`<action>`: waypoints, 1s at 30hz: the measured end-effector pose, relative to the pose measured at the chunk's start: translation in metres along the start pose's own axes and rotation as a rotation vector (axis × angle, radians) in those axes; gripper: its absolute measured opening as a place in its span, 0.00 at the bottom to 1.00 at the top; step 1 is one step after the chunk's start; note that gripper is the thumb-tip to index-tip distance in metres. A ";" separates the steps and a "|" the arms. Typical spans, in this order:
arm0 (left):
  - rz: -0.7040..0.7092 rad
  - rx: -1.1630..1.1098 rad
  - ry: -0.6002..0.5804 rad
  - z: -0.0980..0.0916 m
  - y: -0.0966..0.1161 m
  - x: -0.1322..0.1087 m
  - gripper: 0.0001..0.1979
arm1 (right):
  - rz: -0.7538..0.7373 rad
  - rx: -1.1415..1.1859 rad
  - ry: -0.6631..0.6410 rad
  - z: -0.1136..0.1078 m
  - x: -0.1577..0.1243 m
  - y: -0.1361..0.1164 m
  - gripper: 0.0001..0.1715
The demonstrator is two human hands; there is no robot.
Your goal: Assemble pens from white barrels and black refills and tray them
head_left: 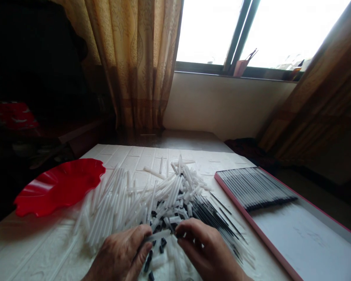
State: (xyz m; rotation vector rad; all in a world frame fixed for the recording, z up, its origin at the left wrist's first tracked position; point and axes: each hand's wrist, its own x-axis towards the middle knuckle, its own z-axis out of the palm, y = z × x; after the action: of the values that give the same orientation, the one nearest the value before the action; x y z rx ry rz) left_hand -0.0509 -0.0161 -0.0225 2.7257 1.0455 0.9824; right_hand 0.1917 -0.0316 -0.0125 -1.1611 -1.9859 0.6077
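My left hand [125, 249] is closed, with a short translucent plastic tube [160, 235] between thumb and fingers, pointing right. My right hand [203, 244] is bent into a pinch at the tube's far end. Whatever its fingertips hold is too small and blurred to make out. Small black plugs [163, 242] and more short tube pieces lie between and beyond the hands. Left of the pile spreads a bundle of long translucent tubes [112, 203]. Thin black rods with pale ends [215, 214] lie just beyond my right hand.
A shallow pink-edged tray [245, 210] at the right holds a row of clear sticks with dark ends [257, 185]. A red wavy-rimmed plate [61, 187] is at the left of the white brick-patterned table [38, 249]. Curtains [134, 58] and a window stand behind.
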 end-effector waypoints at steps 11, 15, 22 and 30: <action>-0.006 -0.060 -0.037 0.008 0.003 -0.005 0.10 | -0.016 0.092 0.056 0.005 -0.001 -0.002 0.06; 0.012 -0.066 -0.028 0.009 0.002 -0.004 0.10 | -0.059 0.051 0.047 0.005 -0.001 -0.003 0.06; 0.030 -0.029 -0.079 0.005 0.006 -0.001 0.11 | -0.206 0.011 0.088 0.005 0.002 -0.004 0.08; 0.064 0.024 -0.120 0.001 0.006 -0.003 0.11 | -0.237 -0.066 0.085 0.005 0.000 -0.002 0.07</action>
State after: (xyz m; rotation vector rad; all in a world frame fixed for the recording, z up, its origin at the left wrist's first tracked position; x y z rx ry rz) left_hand -0.0486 -0.0218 -0.0231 2.8136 0.9619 0.8077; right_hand 0.1867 -0.0327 -0.0148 -0.9546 -2.0449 0.3676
